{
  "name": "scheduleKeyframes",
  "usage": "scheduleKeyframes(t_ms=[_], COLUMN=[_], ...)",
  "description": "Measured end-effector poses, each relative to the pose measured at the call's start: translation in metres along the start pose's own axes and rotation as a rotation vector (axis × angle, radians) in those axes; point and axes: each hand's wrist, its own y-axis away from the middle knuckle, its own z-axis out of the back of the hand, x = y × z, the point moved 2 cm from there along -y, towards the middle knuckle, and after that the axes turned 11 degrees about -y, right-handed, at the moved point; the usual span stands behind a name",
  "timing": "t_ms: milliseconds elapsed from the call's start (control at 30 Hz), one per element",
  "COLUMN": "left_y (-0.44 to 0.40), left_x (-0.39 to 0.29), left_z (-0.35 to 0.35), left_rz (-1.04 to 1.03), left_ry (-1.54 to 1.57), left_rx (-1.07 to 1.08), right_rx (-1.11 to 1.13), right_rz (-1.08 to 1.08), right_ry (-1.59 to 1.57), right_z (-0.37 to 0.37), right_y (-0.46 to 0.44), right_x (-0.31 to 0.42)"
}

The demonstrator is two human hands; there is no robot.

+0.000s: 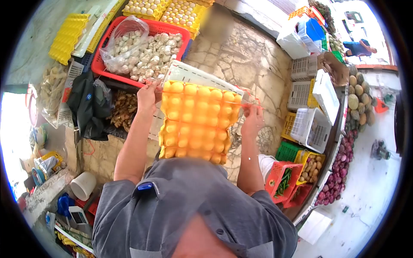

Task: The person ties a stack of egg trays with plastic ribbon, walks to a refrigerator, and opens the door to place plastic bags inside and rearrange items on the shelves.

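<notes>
Yellow egg tray (195,122) up against the person's front, as I see it, over a white box (202,74). Red string (226,102) runs across it, hand to hand. Left hand (147,95): fingers pinched on string at tray's far left corner. Right hand (253,119): fingers pinched on string, just off right edge. Garlic (161,53) in red bin (116,77) beyond left hand.

The egg tray (193,122) is orange-yellow, patterned in rows of rounded bumps, with red string (251,104) across it. The crate (202,74) beneath is white with dark dashes. White garlic (157,56) fills a red basket (116,78); the shirt (180,189) is grey, the floor (234,56) tan with irregular dark veining, the onions (337,170) purple.
</notes>
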Motion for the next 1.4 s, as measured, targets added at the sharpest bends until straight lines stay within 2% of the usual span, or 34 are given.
scheduleKeyframes(t_ms=[133,200,300,433,533,700,833,867,967,1133,1200,1267,1367,1400], left_y=[-0.023,-0.023,-0.03,-0.047,-0.016,0.003,-0.011,-0.015,-0.025,-0.02,-0.007,0.017,0.085,0.103], left_x=[0.007,0.004,0.014,0.035,0.012,0.007,0.021,0.025,0.03,0.023,0.012,0.0,-0.054,-0.065], left_z=[0.008,0.004,0.0,0.002,-0.014,-0.03,-0.034,-0.035,-0.034,-0.031,-0.031,-0.034,-0.037,-0.032], left_rz=[-0.138,-0.176,-0.459,-0.342,-0.353,-0.331,-0.268,-0.206,-0.244,-0.088,-0.054,-0.006,0.035,0.025], left_ry=[-0.432,-0.561,-0.924,-0.768,-0.835,-0.615,-0.46,-0.285,-0.395,-0.157,-0.107,0.069,0.176,0.189], left_rx=[-0.048,-0.069,-0.198,-0.223,-0.243,-0.099,0.037,0.133,0.081,0.166,0.206,0.334,0.502,0.561], right_rx=[0.01,0.049,0.132,0.185,0.207,0.251,0.229,0.232,0.203,0.154,0.116,0.088,0.084,0.148], right_rz=[-0.159,-0.139,-0.144,-0.21,-0.215,-0.407,-0.399,-0.397,-0.403,-0.421,-0.416,-0.4,-0.27,-0.214], right_ry=[0.066,0.142,0.393,0.314,0.24,-0.031,-0.067,-0.081,-0.121,-0.243,-0.303,-0.343,-0.419,-0.441], right_z=[0.027,0.011,0.014,0.009,-0.001,-0.009,-0.008,-0.004,0.003,0.003,0.0,-0.003,-0.022,-0.024], right_y=[-0.019,-0.014,-0.033,-0.038,-0.039,-0.019,-0.015,-0.015,-0.01,0.001,0.006,0.017,0.041,0.041], right_x=[-0.052,-0.04,-0.055,-0.058,-0.061,-0.036,-0.034,-0.036,-0.036,-0.022,-0.013,0.004,0.064,0.081])
